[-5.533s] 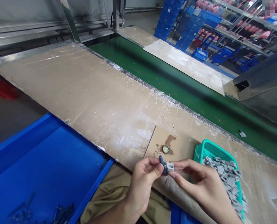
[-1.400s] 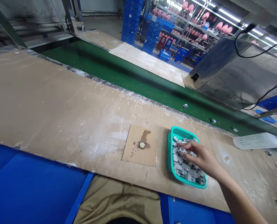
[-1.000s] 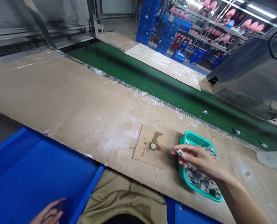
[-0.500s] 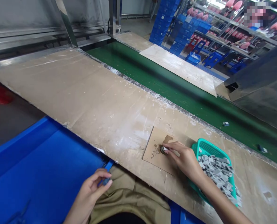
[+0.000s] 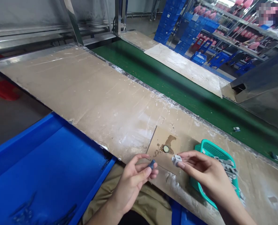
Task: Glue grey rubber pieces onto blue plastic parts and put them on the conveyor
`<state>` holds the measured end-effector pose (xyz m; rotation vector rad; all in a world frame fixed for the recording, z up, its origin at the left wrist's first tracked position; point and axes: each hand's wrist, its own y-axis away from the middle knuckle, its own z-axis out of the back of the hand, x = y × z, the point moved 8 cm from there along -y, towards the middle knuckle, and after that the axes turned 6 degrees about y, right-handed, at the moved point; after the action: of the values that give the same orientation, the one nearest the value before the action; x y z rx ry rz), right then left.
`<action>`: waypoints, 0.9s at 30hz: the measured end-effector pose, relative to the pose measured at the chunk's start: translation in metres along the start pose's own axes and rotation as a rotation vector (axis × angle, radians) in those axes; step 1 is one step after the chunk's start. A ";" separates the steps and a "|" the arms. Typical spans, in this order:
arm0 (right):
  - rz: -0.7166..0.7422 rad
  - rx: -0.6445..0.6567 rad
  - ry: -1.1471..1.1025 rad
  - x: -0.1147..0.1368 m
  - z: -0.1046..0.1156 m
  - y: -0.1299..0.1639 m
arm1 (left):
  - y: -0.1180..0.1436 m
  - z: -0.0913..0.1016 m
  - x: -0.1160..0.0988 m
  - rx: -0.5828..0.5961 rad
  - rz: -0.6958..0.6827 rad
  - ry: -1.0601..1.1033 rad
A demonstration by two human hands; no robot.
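Between the fingers of my left hand (image 5: 135,179) is a small dark blue-grey cylindrical piece (image 5: 152,163). My right hand (image 5: 205,168) pinches a small light grey block (image 5: 176,160) with an opening in its face. The two pieces are apart, facing each other over the near edge of a cardboard square (image 5: 159,139). On the cardboard lies a small round cap (image 5: 166,149) with pale contents, amid dark wet spots. Beside my right hand stands a green plastic basket (image 5: 203,145) holding many similar grey blocks (image 5: 227,167), partly hidden by that hand.
A blue tray (image 5: 59,162) with dark slim pieces (image 5: 26,212) lies at left, below the worn tabletop (image 5: 87,90). Beyond the table runs a green conveyor belt (image 5: 176,90) carrying a couple of small pieces (image 5: 236,128). Blue crates (image 5: 169,20) are stacked behind.
My right hand has lifted the grey block off the round cap and drawn it nearer. My left hand has moved up and right with its blue piece, close to the right hand.
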<state>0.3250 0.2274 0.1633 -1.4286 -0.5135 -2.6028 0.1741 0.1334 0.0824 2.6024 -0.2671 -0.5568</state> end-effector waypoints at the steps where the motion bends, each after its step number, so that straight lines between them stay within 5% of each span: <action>1: -0.008 -0.003 -0.004 0.003 -0.002 0.005 | -0.004 -0.006 0.005 0.014 0.009 0.053; 10: 0.011 0.021 -0.065 0.007 -0.020 0.017 | -0.010 -0.032 0.023 0.070 -0.039 0.086; 20: 0.024 0.095 0.000 0.003 -0.032 0.001 | -0.018 -0.034 -0.002 0.062 -0.330 -0.738; 22: 0.040 0.030 0.110 -0.003 -0.017 -0.020 | -0.017 -0.035 -0.008 0.098 -0.357 -0.841; 24: 0.046 -0.156 0.283 -0.012 0.021 -0.050 | -0.011 -0.026 -0.023 0.055 -0.388 -0.886; 27: -0.053 -0.513 0.456 -0.032 0.105 -0.096 | 0.012 0.018 -0.069 -0.255 -0.487 -0.862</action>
<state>0.3998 0.3519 0.1655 -0.8550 0.1890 -3.1067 0.1035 0.1345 0.0969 2.0258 0.1795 -1.7412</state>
